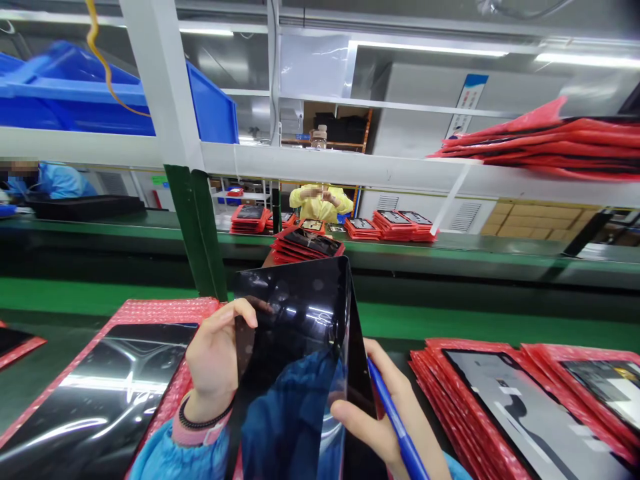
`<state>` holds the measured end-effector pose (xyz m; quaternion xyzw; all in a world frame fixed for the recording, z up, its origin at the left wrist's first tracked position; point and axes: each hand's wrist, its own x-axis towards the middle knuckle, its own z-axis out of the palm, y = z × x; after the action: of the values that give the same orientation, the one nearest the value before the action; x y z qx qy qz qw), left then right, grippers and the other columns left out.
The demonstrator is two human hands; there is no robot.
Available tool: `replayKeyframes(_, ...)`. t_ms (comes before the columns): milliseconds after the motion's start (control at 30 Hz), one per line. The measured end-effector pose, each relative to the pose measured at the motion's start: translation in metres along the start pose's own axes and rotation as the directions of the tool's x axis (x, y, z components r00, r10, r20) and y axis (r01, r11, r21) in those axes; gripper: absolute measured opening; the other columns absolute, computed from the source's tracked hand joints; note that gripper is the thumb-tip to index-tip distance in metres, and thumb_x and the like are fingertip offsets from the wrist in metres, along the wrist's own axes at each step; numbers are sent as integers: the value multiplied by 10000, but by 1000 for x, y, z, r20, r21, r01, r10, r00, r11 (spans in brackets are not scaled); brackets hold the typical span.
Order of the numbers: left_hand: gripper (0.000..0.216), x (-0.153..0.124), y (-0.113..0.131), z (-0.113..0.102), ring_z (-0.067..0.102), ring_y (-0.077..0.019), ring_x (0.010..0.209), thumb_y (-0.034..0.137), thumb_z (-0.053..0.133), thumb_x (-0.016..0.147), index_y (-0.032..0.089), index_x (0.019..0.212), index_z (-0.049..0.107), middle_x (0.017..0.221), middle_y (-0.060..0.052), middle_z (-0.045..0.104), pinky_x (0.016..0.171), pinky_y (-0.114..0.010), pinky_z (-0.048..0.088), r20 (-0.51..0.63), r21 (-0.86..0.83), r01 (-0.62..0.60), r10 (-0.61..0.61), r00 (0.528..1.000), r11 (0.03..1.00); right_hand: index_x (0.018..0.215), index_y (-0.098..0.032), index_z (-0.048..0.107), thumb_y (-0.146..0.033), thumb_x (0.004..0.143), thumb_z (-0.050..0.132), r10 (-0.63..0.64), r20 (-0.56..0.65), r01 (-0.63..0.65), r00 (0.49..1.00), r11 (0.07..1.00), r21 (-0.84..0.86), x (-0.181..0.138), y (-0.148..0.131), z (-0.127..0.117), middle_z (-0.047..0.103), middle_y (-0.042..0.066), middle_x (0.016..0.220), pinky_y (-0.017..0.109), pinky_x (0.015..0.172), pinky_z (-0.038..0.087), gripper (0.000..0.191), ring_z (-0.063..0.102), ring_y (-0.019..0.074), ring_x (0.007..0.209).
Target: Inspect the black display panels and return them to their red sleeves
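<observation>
I hold a glossy black panel (295,347) upright in front of me, tilted back, with my blue sleeve reflected in it. My left hand (217,357) grips its left edge, fingers curled over the top of the glass. My right hand (385,410) grips the panel's right edge and also holds a blue pen (395,420) that points up along that edge. Beneath my left arm lies another black panel (110,393) on a red bubble-wrap bag (165,310).
Stacks of red bags with panels (525,407) lie at the right. A green conveyor belt (475,323) runs across ahead. Across it, a person in yellow (320,200) works among more red stacks (305,247). A green post (197,227) stands ahead left. Blue bins (65,93) sit overhead.
</observation>
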<state>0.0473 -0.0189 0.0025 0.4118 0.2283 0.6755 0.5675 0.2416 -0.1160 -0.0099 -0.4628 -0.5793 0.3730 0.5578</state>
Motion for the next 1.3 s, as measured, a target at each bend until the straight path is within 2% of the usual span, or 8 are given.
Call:
replayKeyframes(133, 301, -2, 0, -1, 552, -182, 522, 351, 533, 708, 184, 483, 642, 726, -98, 692, 513, -323, 414, 27, 55, -55, 54, 998, 997, 1470, -291, 279, -374, 729, 790, -235, -74, 216, 969, 955, -205, -4, 16, 0, 436, 131, 1488, 467, 1059, 428, 905, 455, 320, 1325)
replayKeyframes(267, 301, -4, 4, 0, 587, -213, 574, 351, 537, 697, 185, 475, 656, 710, -111, 707, 548, -332, 422, 57, 109, -119, 113, 992, 987, 1531, -286, 15, -399, 791, 724, -540, 21, 498, 842, 759, -419, -6, 24, -2, 120, 137, 1600, 491, 1089, 365, 1030, 286, 344, 1395)
replayKeyframes(400, 302, -7, 6, 1, 581, -222, 584, 355, 542, 679, 181, 469, 673, 596, -94, 668, 565, -328, 422, 91, 180, -220, 206, 974, 959, 1533, -263, 79, -263, 789, 748, -689, 233, 671, 687, 477, -568, -1, 24, -8, 226, 110, 1557, 573, 1089, 309, 1001, 117, 339, 1421)
replayKeyframes(467, 295, -8, 5, 0, 575, -211, 567, 340, 539, 682, 188, 472, 680, 530, -71, 636, 571, -316, 427, 104, 203, -276, 260, 960, 939, 1529, -257, 127, -219, 778, 750, -701, 301, 709, 646, 406, -577, 1, 23, -10, 313, 120, 1518, 612, 1071, 312, 976, 120, 342, 1420)
replayKeyframes(733, 253, -14, 3, -1, 554, -179, 438, 269, 557, 685, 218, 521, 742, 467, -40, 648, 458, -292, 410, 219, 256, -437, 388, 895, 862, 1352, -392, 458, -179, 772, 731, -718, 123, 662, 685, 544, -516, -4, 20, -15, 636, 39, 1298, 637, 1088, 298, 676, 393, 347, 1334)
replayKeyframes(1000, 233, -25, 2, 0, 585, -174, 413, 224, 579, 716, 247, 565, 755, 477, -19, 678, 440, -277, 411, 335, 327, -510, 408, 850, 795, 1200, -323, 519, 47, 651, 687, -851, -39, 663, 524, 436, -609, -4, 19, -19, 772, -4, 972, 690, 1021, 390, 683, 587, 301, 1201)
replayKeyframes(1167, 258, -39, -6, 0, 596, -160, 471, 213, 546, 778, 252, 623, 748, 533, -11, 692, 487, -272, 405, 417, 409, -532, 367, 832, 741, 1044, -314, 565, 57, 723, 613, -848, -290, 645, 444, 527, -553, -1, 25, -14, 747, -51, 780, 677, 1042, 372, 493, 630, 257, 1087)
replayKeyframes(1300, 254, -52, -7, 10, 507, -128, 431, 144, 518, 728, 232, 526, 645, 471, 6, 611, 464, -264, 342, 393, 482, -513, 348, 851, 710, 903, -313, 544, -74, 765, 685, -763, -412, 620, 498, 646, -446, 3, 33, -20, 691, -54, 692, 692, 1005, 383, 310, 658, 283, 1011)
